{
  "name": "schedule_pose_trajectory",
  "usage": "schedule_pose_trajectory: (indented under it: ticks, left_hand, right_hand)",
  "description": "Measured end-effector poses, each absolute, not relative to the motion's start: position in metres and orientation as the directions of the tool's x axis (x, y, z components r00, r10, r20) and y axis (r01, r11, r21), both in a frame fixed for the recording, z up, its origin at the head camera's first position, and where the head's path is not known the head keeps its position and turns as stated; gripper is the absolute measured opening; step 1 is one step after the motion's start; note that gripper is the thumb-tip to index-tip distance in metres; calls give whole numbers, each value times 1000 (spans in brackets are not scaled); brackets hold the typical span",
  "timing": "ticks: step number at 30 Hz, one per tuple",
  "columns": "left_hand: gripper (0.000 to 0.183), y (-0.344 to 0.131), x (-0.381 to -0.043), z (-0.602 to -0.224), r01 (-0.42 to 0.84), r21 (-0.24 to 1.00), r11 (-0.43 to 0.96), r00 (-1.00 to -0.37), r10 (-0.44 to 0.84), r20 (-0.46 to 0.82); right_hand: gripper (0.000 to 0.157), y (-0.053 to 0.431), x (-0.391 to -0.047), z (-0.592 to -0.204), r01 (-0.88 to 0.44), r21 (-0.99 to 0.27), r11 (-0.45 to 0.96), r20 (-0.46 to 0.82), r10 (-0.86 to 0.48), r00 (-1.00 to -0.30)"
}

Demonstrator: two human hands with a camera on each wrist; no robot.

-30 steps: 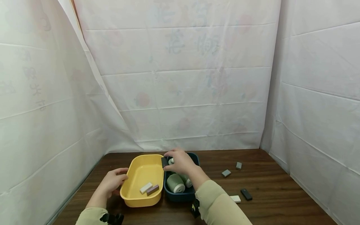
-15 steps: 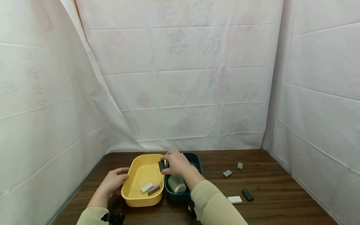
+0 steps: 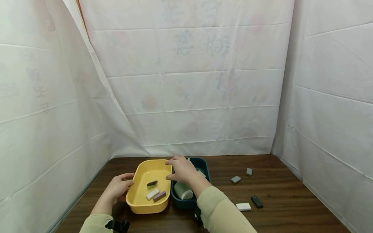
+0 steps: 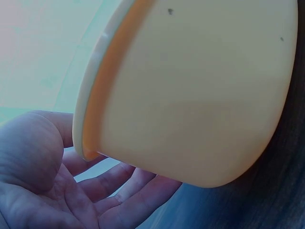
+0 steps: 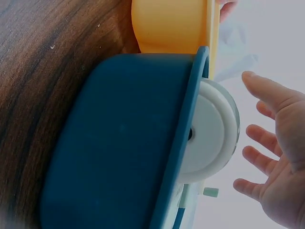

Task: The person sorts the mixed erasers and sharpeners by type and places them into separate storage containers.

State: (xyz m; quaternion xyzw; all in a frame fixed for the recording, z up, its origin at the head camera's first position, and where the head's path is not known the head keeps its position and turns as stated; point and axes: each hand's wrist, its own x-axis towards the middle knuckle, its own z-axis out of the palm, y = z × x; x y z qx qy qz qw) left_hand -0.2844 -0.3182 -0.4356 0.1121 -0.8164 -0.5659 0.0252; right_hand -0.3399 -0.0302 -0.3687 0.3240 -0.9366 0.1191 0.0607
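My left hand [image 3: 118,187] holds the left rim of a yellow tub [image 3: 132,198]; in the left wrist view its thumb tip is hidden behind the rim. Inside the tub are a dark block [image 3: 152,183], slightly blurred, a white block [image 3: 152,194] and a purple block [image 3: 159,196]. Above the seam between this tub and a dark blue tub [image 3: 186,204], my right hand [image 3: 184,170] has its fingers spread around nothing. A green bottle [image 3: 182,190] with a white round end [image 5: 209,131] lies in the blue tub, partly under the hand.
On the wooden table to the right lie two grey blocks [image 3: 235,179], a black block [image 3: 256,202] and a white block [image 3: 243,206]. White sheets [image 3: 192,97] hang behind and at both sides. The two tubs stand against each other.
My right hand shifted left over the yellow tub's edge with the dark block and let it go. The block is now inside the tub. My left hand stays at the rim.
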Motion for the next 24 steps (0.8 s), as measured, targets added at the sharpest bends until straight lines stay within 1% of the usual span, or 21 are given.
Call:
schedule_pose_trajectory:
  ticks: [11,16,24]
  left_hand:
    - [51,-318,-285,-437,-159,926,343,-973,-216,-87]
    - [51,-318,-286,-436,-167,924,344,-973,-209,-98]
    - [51,-317,-283,-433,-159,927,341,-975,-204,-92]
  right_hand:
    - [56,-18,-337,-364,-656,-204,727,239,-613,-753]
    - [57,-11,-335,-361,-648,-258,717,246,-599,-762]
    - [55,5,-335,-355,-658,-344,670,271,-600,-753]
